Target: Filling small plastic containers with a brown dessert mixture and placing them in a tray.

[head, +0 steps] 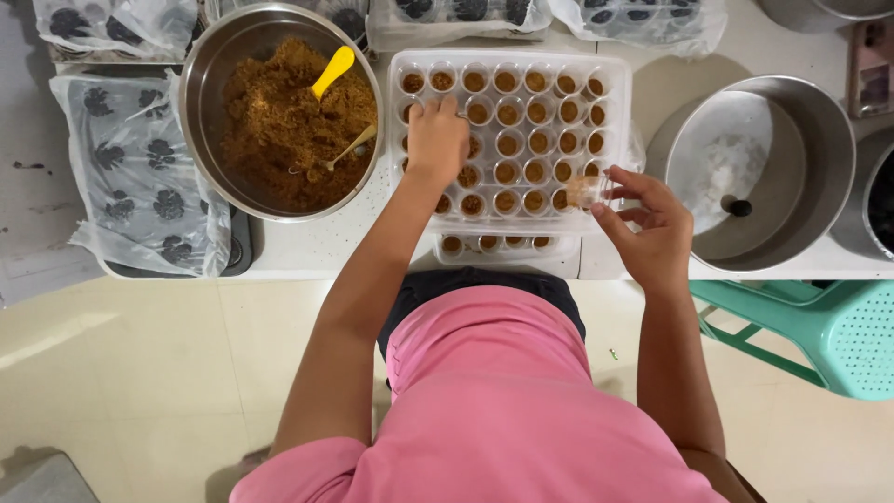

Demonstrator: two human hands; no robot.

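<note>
overhead, left hand (436,140) rests fingers-down, holding nothing, on white plastic tray of crumb-filled cups (610,70); right hand (652,224) pinches one small clear cup (585,191) at tray's near right corner.

Tray of filled cups, with one cup lifted out at the tray's right edge.

The white plastic tray (610,70) lies flat on the tabletop (307,247) and holds rows of small clear cups (536,112), each standing upright and filled with brown crumb. The left hand (436,140) rests palm down over the cups on the tray's left side, fingers pointing away from the person. The right hand (652,224) pinches one small clear cup (585,191) between thumb and fingers just beside the tray's near right corner; this cup also contains brown crumb.
</note>
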